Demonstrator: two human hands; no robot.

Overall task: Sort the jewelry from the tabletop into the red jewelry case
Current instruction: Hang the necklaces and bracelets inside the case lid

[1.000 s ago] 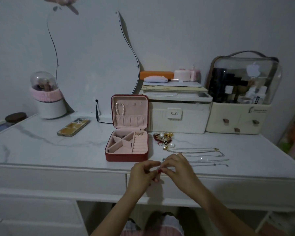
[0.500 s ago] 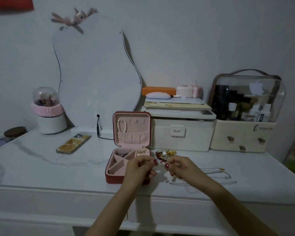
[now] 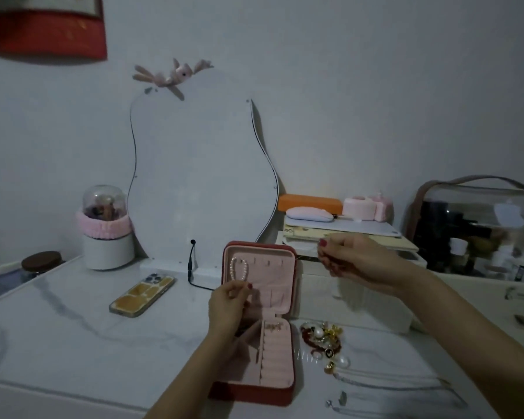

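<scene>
1. No brand name, label or other writing can be read anywhere in the head view; the front of the white storage box (image 3: 357,300) behind the case is blurred and partly covered by the right forearm.
2. The red jewelry case (image 3: 256,391) stands open near the front edge of the marble tabletop (image 3: 73,334), its lid upright and its pink-lined base lying flat.
3. A pearl bracelet (image 3: 239,269) hangs from a hook at the upper left of the lid lining.
4. The base has ring rolls down its right side and angled compartments on the left; a small gold piece (image 3: 273,327) lies at the top of the ring rolls.
5. The left hand (image 3: 229,303) is raised in front of the lid pocket, fingertips pinched together just below the pearl bracelet; what it pinches is too thin to make out.
6. The right hand (image 3: 353,258) is lifted well apart from the left, up and right of the lid, its fingers curled and pinching something too fine to see.
7. A pile of jewelry (image 3: 322,340) with pearls, gold pieces and red beads lies just right of the case.
8. Thin chain necklaces (image 3: 406,385) stretch along the tabletop nearer the front edge.
9. A phone (image 3: 142,294) lies left of the case.
</scene>
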